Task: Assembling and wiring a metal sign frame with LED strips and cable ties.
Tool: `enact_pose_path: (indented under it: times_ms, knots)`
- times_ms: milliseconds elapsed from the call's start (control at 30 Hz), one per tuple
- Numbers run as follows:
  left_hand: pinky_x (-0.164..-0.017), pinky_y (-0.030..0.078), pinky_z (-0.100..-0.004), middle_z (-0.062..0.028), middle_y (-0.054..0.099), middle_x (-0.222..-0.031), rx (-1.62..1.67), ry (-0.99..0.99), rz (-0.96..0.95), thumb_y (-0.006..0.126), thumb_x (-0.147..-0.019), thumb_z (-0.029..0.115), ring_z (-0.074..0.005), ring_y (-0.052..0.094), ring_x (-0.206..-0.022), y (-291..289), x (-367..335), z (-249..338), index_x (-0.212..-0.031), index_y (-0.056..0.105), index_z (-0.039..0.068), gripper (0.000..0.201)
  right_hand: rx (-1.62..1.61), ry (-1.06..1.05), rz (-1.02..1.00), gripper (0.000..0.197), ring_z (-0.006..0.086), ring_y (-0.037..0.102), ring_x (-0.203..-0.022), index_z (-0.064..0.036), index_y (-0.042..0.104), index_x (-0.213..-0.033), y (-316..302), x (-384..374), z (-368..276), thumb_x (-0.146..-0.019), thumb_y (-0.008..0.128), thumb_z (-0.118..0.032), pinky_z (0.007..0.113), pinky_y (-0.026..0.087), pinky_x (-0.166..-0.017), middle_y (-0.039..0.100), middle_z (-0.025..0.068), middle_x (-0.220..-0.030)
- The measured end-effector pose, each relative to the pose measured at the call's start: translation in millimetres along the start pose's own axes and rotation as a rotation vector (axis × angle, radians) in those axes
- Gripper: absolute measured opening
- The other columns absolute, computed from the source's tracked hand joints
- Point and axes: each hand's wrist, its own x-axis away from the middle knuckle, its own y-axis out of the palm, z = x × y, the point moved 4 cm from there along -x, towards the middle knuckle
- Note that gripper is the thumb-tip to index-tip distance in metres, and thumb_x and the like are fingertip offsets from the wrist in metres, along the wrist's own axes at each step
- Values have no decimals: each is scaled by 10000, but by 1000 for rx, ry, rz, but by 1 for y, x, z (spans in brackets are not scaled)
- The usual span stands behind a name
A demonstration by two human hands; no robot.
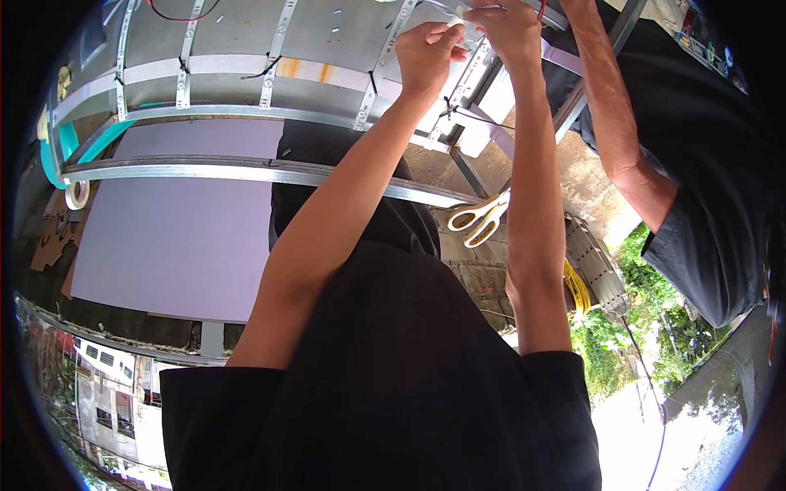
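Note:
My left hand (430,59) is closed, thumb and fingertips pressed together near the top edge, above a metal frame with strips of LED modules (385,61). What it pinches is too small to make out. Just to the right, my right hand (512,33) is also closed, its fingertips pointing toward the left hand. Thin pale wires appear to run between the two hands, and a red wire (542,10) shows beside the right one. Below the right hand, white-handled scissors (479,219) hang at the frame's metal bar (270,172), blades hidden behind my forearm.
At the right, a person in a black shirt (696,164) reaches a bare arm (610,114) toward the frame. A large white panel (180,229) lies under the bar at left. A tape roll (77,194) hangs at the frame's left corner. Yellow cable (576,288) lies below right.

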Motion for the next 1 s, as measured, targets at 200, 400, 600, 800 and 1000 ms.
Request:
enact_pose_path:
  times_ms: [200, 400, 600, 800, 1000]
  knots:
    - [-558, 603, -294, -156, 697, -766, 168, -119, 73, 679, -886, 13, -219, 697, -597, 1, -6, -12, -875, 683, -100, 114, 22, 46, -36, 185, 165, 700, -724, 4, 703, -905, 1, 1, -1, -760, 774, -86, 300, 542, -637, 716, 115, -757]
    - [-566, 614, -299, -161, 692, -761, 189, -181, 80, 683, -872, 2, -221, 696, -597, 4, -5, -13, -856, 680, -102, 105, -18, -79, -102, 146, 177, 701, -783, 14, 701, -946, 1, 4, 0, -819, 743, -46, 308, 541, -682, 717, 132, -812]
    - [-569, 619, -300, -159, 690, -759, 177, -154, 82, 692, -861, 3, -220, 696, -596, -1, -7, -12, -849, 680, -99, 103, 18, -45, -99, 150, 201, 703, -800, 25, 697, -988, 3, 12, -20, -857, 713, -47, 324, 544, -693, 718, 153, -835]
    - [-565, 618, -300, -155, 689, -757, 161, -157, 58, 688, -863, 3, -216, 695, -593, 2, -6, -11, -844, 678, -96, 101, 103, -177, -36, 144, 219, 705, -790, 34, 708, -975, -1, 16, -17, -870, 712, -65, 326, 542, -689, 720, 167, -846]
    - [-563, 614, -296, -148, 688, -751, 152, -145, 57, 687, -865, 11, -209, 694, -591, -1, -5, -9, -853, 679, -94, 106, 79, -139, -115, 160, 215, 710, -807, 40, 719, -992, -1, 16, -25, -879, 706, -72, 331, 541, -698, 720, 179, -852]
